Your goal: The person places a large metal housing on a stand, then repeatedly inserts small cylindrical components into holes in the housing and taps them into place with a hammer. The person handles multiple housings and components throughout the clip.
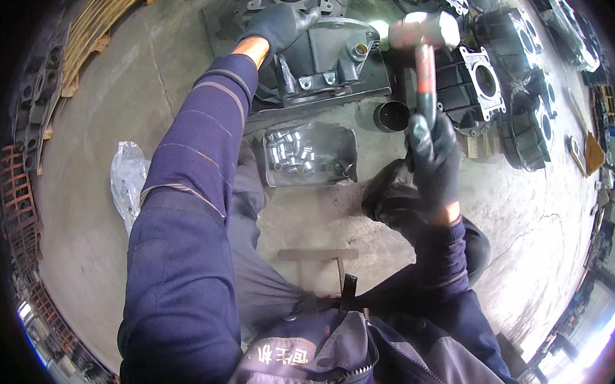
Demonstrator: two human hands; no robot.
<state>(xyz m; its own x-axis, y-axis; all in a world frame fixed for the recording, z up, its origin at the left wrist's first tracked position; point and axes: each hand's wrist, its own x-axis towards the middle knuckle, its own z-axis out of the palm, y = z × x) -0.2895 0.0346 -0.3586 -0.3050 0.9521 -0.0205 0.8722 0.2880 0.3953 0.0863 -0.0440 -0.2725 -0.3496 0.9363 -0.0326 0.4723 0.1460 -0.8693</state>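
A heavy, rigid metal housing [324, 52] is steadied by the left hand [280, 23] spread on top; right of it, the hammer [424, 39] is gripped by the right hand [431, 146] clenched low on the handle.

There was one hammer [424, 43]. There were two gloved hands, the left [280, 23] and the right [433, 153]. One tray [310, 154] held many little metal tubes, too many to count. One dark cup [392, 117] stood on the floor. One plastic bag [126, 181] lay there. Several black engine cases [487, 80] lay around.
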